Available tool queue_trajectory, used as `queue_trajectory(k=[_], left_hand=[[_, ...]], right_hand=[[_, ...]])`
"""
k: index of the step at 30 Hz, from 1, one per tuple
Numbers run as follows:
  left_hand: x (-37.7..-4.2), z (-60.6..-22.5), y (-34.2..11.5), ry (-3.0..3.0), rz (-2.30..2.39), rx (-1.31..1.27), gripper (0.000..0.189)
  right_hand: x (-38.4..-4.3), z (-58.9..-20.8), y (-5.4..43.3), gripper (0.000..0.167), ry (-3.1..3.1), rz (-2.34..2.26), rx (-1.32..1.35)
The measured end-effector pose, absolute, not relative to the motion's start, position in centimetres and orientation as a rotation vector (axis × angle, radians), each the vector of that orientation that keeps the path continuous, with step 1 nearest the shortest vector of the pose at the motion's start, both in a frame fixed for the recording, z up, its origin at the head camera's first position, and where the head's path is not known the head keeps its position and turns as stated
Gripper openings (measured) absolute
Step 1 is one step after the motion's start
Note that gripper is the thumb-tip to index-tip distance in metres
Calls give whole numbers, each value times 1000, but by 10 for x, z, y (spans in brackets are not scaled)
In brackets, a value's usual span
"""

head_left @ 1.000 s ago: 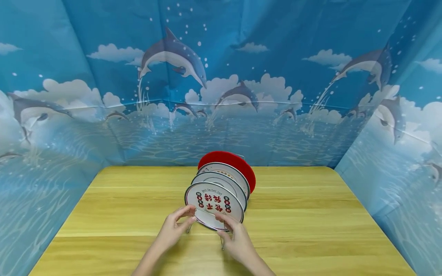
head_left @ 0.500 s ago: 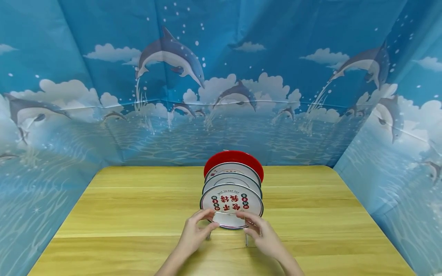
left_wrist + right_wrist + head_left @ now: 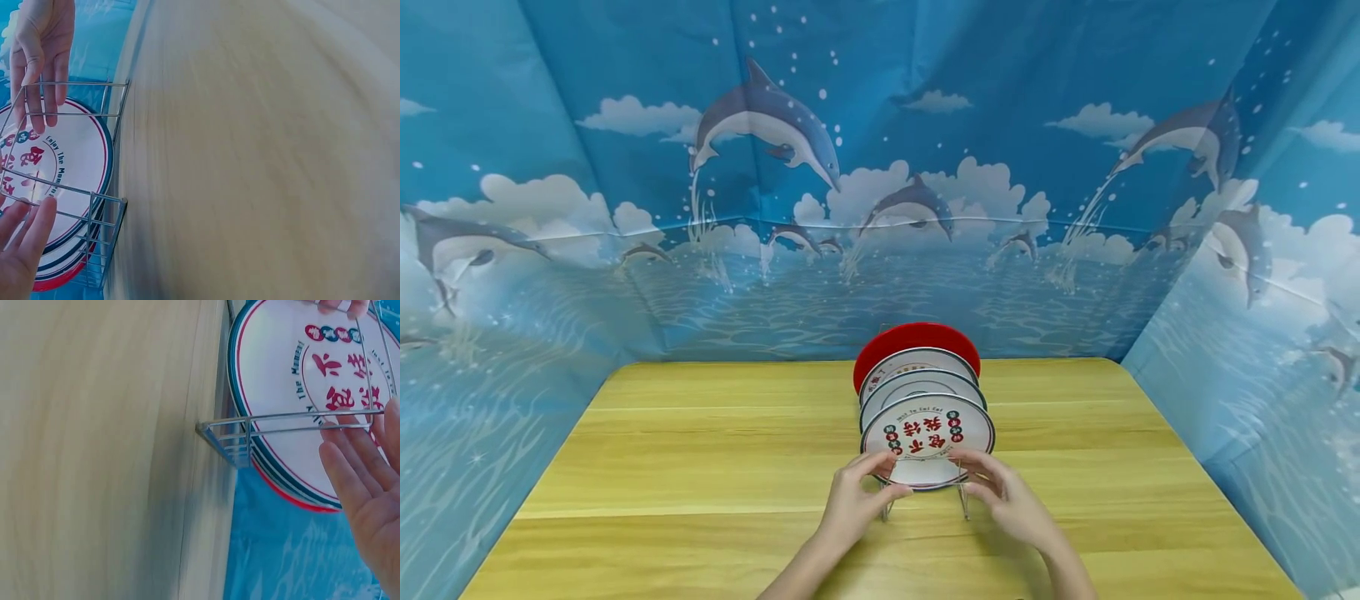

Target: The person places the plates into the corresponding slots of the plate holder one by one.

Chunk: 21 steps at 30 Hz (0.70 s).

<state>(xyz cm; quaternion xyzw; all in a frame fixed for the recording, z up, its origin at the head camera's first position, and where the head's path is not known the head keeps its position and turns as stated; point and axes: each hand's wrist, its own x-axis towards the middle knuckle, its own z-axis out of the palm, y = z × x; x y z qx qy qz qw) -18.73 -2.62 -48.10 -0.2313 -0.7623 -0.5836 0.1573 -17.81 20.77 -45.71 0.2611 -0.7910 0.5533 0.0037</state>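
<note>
A wire plate rack point(image 3: 103, 244) holds several round plates on edge, one behind another. In front stands a white plate point(image 3: 925, 437) with red characters and a dark rim; other white plates show behind it, and a red plate point(image 3: 917, 337) is at the back. My left hand point(image 3: 859, 500) grips the front wires of the rack at their left side, thumb toward me. At the right side my right hand point(image 3: 1015, 504) holds the same front frame, its fingers passing behind the wire in the right wrist view. The rack's thin legs come down below both hands.
Under the rack is a light wooden table point(image 3: 700, 467), whose far edge runs just behind the plates. A blue curtain point(image 3: 880, 283) printed with dolphins and clouds hangs behind the table and along both sides.
Both hands have moved the rack with its plates to the right. It has turned from its earlier slant to face more nearly straight on. The head view has shifted slightly.
</note>
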Motion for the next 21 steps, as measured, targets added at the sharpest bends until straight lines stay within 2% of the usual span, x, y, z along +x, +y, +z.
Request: queue_trajectory(k=[15, 21], left_hand=[[-190, -480, -17, -2236, -1546, -699, 45], [-186, -466, -31, -2337, -1512, -751, 41]], right_hand=[[-181, -460, 224, 38, -2482, 1771, 817], [-181, -442, 230, 37, -2459, 1558, 796]])
